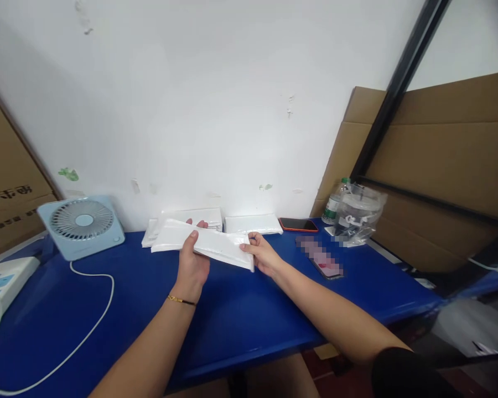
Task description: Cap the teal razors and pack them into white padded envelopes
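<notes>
A long, flat white packet is tilted above the blue table, its right end lower than its left. My left hand grips its lower middle, thumb on top and fingers behind. At its right end, my right hand pinches the edge between thumb and fingers. Behind the held packet, more white packets lie by the wall, partly hidden by it. Another white packet stack rests to their right.
A light blue fan and a white power strip are at the left, with a cable. On the right lie a red-edged phone, a second phone, a bottle and a clear plastic bag. Cardboard flanks both sides.
</notes>
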A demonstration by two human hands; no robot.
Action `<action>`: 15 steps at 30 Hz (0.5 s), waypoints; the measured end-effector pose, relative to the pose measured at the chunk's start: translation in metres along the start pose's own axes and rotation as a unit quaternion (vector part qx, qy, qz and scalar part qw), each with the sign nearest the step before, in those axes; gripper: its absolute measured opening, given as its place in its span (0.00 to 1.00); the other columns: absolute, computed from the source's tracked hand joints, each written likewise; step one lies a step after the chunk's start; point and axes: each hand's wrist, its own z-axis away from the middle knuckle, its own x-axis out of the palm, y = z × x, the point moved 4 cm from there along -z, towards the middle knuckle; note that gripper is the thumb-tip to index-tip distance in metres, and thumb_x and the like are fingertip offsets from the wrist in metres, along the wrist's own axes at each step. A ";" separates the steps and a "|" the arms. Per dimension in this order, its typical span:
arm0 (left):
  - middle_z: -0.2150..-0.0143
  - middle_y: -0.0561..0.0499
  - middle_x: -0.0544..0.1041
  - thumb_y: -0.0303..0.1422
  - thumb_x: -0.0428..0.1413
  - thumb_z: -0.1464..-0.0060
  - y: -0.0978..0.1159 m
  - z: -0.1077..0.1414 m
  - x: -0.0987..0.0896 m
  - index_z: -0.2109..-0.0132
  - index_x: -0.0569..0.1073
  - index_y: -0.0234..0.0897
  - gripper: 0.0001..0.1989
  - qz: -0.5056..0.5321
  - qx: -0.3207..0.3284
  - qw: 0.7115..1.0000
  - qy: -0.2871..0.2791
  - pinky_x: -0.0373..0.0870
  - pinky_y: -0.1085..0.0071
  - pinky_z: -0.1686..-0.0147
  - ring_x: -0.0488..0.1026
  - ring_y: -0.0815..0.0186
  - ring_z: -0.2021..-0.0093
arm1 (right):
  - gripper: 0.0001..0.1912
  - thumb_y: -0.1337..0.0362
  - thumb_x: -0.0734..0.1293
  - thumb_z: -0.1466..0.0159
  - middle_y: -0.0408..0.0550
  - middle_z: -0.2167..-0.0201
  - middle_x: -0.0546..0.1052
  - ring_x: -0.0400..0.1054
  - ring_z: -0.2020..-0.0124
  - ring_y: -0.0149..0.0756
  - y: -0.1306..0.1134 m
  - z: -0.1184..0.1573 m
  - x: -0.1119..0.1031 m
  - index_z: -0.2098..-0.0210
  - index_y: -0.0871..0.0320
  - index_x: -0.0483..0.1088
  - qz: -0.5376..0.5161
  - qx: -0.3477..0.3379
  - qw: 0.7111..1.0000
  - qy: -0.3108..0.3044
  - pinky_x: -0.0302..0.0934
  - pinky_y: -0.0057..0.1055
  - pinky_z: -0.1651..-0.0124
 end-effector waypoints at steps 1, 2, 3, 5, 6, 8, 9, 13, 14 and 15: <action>0.54 0.52 0.75 0.35 0.58 0.51 -0.001 -0.003 0.004 0.49 0.65 0.46 0.21 -0.003 0.015 1.000 0.013 0.65 0.64 0.46 0.69 0.65 0.48 | 0.28 0.62 0.75 0.58 0.36 0.73 0.69 0.61 0.81 0.24 0.004 0.000 -0.010 0.62 0.53 0.58 0.013 -0.004 1.000 0.023 0.53 0.20 0.82; 0.56 0.52 0.75 0.35 0.59 0.52 -0.003 -0.004 0.008 0.49 0.66 0.45 0.21 -0.004 0.028 0.999 0.024 0.66 0.64 0.47 0.70 0.65 0.49 | 0.28 0.62 0.75 0.58 0.35 0.75 0.67 0.58 0.84 0.22 0.006 -0.002 -0.018 0.61 0.53 0.59 0.033 -0.004 0.999 0.039 0.48 0.19 0.84; 0.57 0.52 0.75 0.34 0.60 0.53 -0.004 -0.005 0.013 0.50 0.66 0.44 0.22 -0.005 0.038 0.999 0.035 0.66 0.64 0.47 0.71 0.65 0.50 | 0.28 0.61 0.75 0.57 0.33 0.77 0.65 0.54 0.86 0.20 0.008 -0.005 -0.025 0.60 0.53 0.59 0.057 -0.001 0.997 0.047 0.43 0.18 0.86; 0.56 0.51 0.75 0.34 0.62 0.55 -0.008 -0.005 0.021 0.51 0.67 0.42 0.22 -0.014 0.047 0.998 0.047 0.66 0.64 0.47 0.71 0.65 0.51 | 0.24 0.60 0.73 0.54 0.32 0.80 0.63 0.50 0.88 0.19 0.009 -0.011 -0.037 0.61 0.55 0.61 0.112 0.003 0.993 0.042 0.38 0.19 0.87; 0.55 0.51 0.74 0.33 0.63 0.56 -0.010 -0.004 0.024 0.51 0.68 0.42 0.22 -0.021 0.048 0.998 0.047 0.65 0.64 0.47 0.71 0.65 0.50 | 0.22 0.60 0.72 0.53 0.33 0.80 0.63 0.50 0.88 0.20 0.007 -0.014 -0.043 0.61 0.55 0.62 0.140 0.000 0.989 0.038 0.39 0.19 0.86; 0.53 0.50 0.73 0.33 0.64 0.57 -0.012 -0.003 0.028 0.52 0.68 0.41 0.24 -0.042 0.048 0.997 0.046 0.64 0.63 0.45 0.71 0.64 0.50 | 0.17 0.58 0.69 0.49 0.35 0.79 0.64 0.53 0.86 0.22 0.001 -0.018 -0.054 0.62 0.57 0.65 0.206 -0.021 0.977 0.047 0.45 0.21 0.84; 0.52 0.49 0.73 0.33 0.64 0.58 -0.012 -0.003 0.029 0.52 0.68 0.41 0.24 -0.053 0.050 0.996 0.043 0.63 0.62 0.45 0.71 0.64 0.50 | 0.16 0.56 0.68 0.47 0.37 0.78 0.66 0.56 0.83 0.24 -0.004 -0.019 -0.059 0.63 0.58 0.67 0.241 -0.037 0.968 0.057 0.50 0.23 0.81; 0.52 0.48 0.73 0.33 0.65 0.58 -0.004 -0.005 0.028 0.52 0.68 0.40 0.25 -0.086 0.081 0.993 0.024 0.61 0.60 0.43 0.71 0.62 0.49 | 0.22 0.45 0.64 0.45 0.48 0.60 0.72 0.66 0.58 0.39 -0.024 -0.017 -0.068 0.61 0.56 0.72 0.411 -0.102 0.905 0.037 0.60 0.35 0.56; 0.52 0.48 0.73 0.33 0.65 0.58 0.000 -0.006 0.028 0.51 0.68 0.40 0.25 -0.090 0.087 0.992 0.018 0.60 0.60 0.42 0.70 0.62 0.49 | 0.27 0.43 0.66 0.48 0.50 0.53 0.70 0.62 0.50 0.44 -0.027 -0.015 -0.068 0.56 0.54 0.71 0.463 -0.109 0.880 0.006 0.56 0.40 0.49; 0.51 0.48 0.72 0.33 0.64 0.58 0.003 -0.007 0.028 0.51 0.68 0.40 0.25 -0.093 0.093 0.991 0.014 0.60 0.61 0.42 0.70 0.62 0.48 | 0.33 0.42 0.68 0.51 0.50 0.46 0.65 0.55 0.43 0.50 -0.027 -0.013 -0.066 0.50 0.50 0.68 0.513 -0.108 0.851 -0.034 0.50 0.45 0.43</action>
